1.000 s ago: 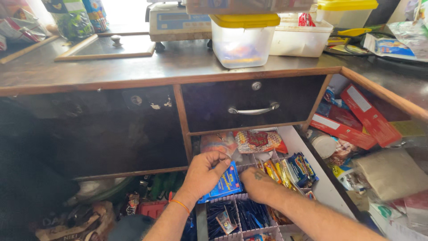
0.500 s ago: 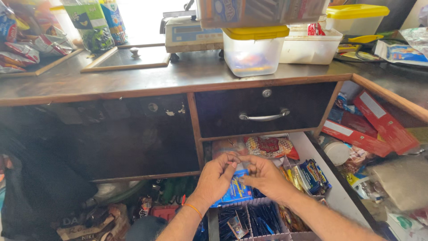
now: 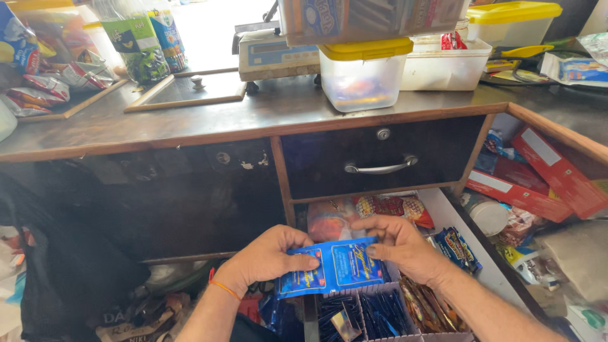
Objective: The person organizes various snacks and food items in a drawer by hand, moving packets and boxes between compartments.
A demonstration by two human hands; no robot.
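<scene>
1. My left hand (image 3: 269, 256) grips the left end of a blue sachet strip (image 3: 335, 269), thumb across its front, fingers curled behind.
2. My right hand (image 3: 402, 244) pinches the strip's upper right edge, fingers closed on it; an orange thread band (image 3: 223, 288) sits on my left wrist.
3. Strip is held flat, slightly tilted, just above an open low drawer (image 3: 443, 218), over a divided tray of dark blue sachets (image 3: 367, 313).
4. Behind my hands in the drawer: red and orange snack packets (image 3: 386, 206); more small packets (image 3: 453, 244) to the right.
5. Above: closed dark drawer with metal handle (image 3: 380, 168), wooden counter (image 3: 209, 120) on top.
6. On counter: clear tub with yellow lid (image 3: 361, 73), weighing scale (image 3: 275, 54) behind it, snack bags (image 3: 38, 69) far left.
7. Right side: red cartons (image 3: 544, 174) stacked on a shelf, well apart from my hands.
</scene>
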